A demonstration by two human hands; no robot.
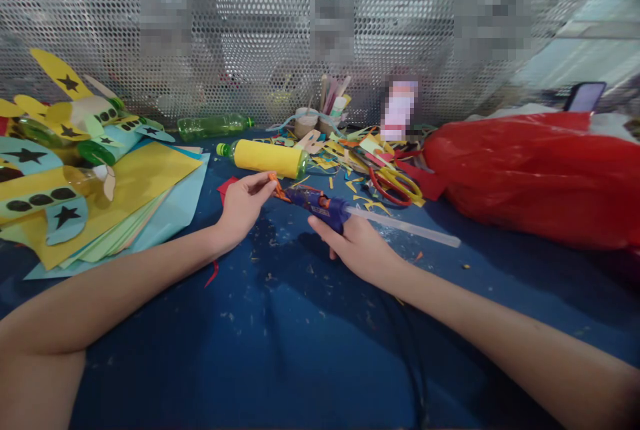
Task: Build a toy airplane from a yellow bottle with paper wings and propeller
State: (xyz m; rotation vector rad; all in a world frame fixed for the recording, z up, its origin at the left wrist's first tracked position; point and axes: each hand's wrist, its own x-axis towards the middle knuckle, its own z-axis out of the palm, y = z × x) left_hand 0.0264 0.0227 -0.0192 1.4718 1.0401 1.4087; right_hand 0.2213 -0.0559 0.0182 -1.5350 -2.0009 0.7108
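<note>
My right hand [360, 243] is wrapped round a blue glue gun [320, 207], its nozzle pointing left. A long translucent glue stick [405, 225] sticks out of the gun's back end toward the right. Between the thumb and fingers of my left hand [245, 200] is a small orange piece [279, 189], perhaps paper, right at the nozzle; whether the two touch I cannot tell. Just beyond lies a green plastic bottle wrapped in yellow paper [270, 158], on its side. A red scrap [227, 189] shows behind my left hand.
Bottle airplanes [65, 197] and stacked coloured paper [150, 183] occupy the left. A bare green bottle [215, 126] lies behind. Scissors [395, 185] rest among paper scraps. A red plastic bag [535, 177] fills the right; a black cord [413, 363] runs toward me. Perforated metal [250, 37] stands behind.
</note>
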